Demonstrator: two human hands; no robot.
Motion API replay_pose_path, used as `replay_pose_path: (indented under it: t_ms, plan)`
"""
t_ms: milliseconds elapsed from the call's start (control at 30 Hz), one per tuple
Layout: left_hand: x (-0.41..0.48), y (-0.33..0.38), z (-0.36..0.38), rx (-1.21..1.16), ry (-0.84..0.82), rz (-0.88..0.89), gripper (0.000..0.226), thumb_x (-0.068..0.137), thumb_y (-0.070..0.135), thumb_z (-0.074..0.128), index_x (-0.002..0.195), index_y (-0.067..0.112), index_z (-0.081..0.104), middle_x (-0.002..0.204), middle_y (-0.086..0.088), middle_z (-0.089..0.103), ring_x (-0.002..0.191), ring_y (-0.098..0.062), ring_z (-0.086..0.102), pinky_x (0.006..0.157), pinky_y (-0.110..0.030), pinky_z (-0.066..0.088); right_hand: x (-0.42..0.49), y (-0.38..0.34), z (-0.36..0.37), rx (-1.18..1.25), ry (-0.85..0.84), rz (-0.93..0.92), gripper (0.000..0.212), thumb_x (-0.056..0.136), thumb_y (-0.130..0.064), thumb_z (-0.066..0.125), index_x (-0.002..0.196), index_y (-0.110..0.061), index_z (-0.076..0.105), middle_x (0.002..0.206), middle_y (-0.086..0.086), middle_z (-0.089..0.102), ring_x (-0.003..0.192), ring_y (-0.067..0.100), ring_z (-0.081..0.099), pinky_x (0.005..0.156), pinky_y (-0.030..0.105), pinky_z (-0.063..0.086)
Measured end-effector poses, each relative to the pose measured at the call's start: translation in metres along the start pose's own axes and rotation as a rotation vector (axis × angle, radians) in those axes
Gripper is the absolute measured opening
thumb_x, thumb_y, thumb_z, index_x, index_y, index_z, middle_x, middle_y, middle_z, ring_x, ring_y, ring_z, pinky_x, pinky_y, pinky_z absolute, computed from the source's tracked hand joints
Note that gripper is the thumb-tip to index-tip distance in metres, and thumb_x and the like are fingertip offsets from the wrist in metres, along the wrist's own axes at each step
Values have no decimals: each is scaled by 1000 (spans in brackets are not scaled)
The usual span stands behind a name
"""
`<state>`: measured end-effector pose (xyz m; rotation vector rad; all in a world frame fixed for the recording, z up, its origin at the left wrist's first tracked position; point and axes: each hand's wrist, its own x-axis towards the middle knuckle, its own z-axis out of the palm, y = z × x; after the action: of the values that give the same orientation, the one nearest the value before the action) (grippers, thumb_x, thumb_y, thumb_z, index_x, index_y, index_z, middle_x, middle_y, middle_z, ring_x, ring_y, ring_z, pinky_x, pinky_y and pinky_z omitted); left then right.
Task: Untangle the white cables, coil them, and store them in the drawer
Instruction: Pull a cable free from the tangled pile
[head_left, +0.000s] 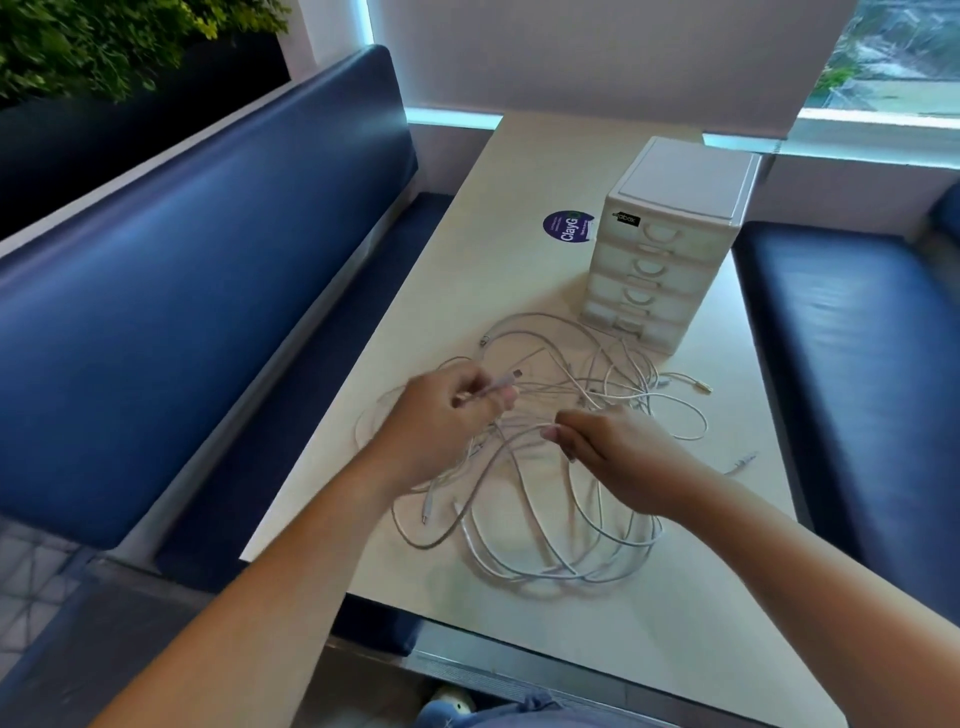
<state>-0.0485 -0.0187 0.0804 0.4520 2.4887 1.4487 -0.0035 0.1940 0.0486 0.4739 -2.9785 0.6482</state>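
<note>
White cables (558, 574) lie in a loose tangle on the table (701, 597), spread under and around both hands. The left hand (447, 415) has its fingers curled round one cable near its plug, which sticks out past the fingertips. Just beside that grip, the right hand (618, 447) pinches another strand. Well beyond both grips stands the small chest of drawers (670, 249), all its drawers closed

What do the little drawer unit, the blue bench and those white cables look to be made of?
Drawer unit: likely moulded plastic, off-white, smooth, with slightly see-through drawer fronts. Blue bench: probably vinyl or faux leather, given the soft sheen from the window light. White cables: flexible rubbery or plastic sheathing, judging by their loose loops.
</note>
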Motion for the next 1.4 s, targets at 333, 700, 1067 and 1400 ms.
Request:
replay_pose_path:
  t_ms: [333, 700, 1067, 1400]
  plan:
    - [5, 8, 1, -64, -142, -56, 34, 81, 45, 69, 82, 11, 72, 47, 14, 42, 50, -7, 36, 55, -24, 32, 3, 3, -5, -2, 53, -69, 48, 90, -60, 20, 77, -22, 46, 61, -6, 47, 59, 22, 47, 56, 36, 37]
    - [14, 20, -61, 214, 225, 207, 36, 92, 51, 50, 83, 21, 67, 85, -14, 71, 52, -8, 42, 50, -26, 35, 25, 36, -12, -19, 118, -30, 54, 87, -65, 13, 76, -21, 43, 62, 0, 49, 62, 33, 53, 54, 34, 34]
    - [4, 15, -119, -24, 712, 212, 31, 100, 42, 49, 74, 28, 57, 61, -11, 35, 48, -13, 26, 45, -26, 23, 33, 70, -26, -26, 170, -10, 43, 91, -59, 19, 73, -25, 39, 59, -6, 47, 58, 24, 45, 54, 34, 37]
    - [-4, 1, -131, -164, 780, 91, 22, 99, 40, 53, 100, 28, 71, 87, 23, 67, 76, 0, 64, 81, -27, 49, 31, 87, -28, 65, 140, 91, 43, 96, -53, 29, 70, -24, 45, 60, -8, 51, 60, 17, 48, 57, 33, 38]
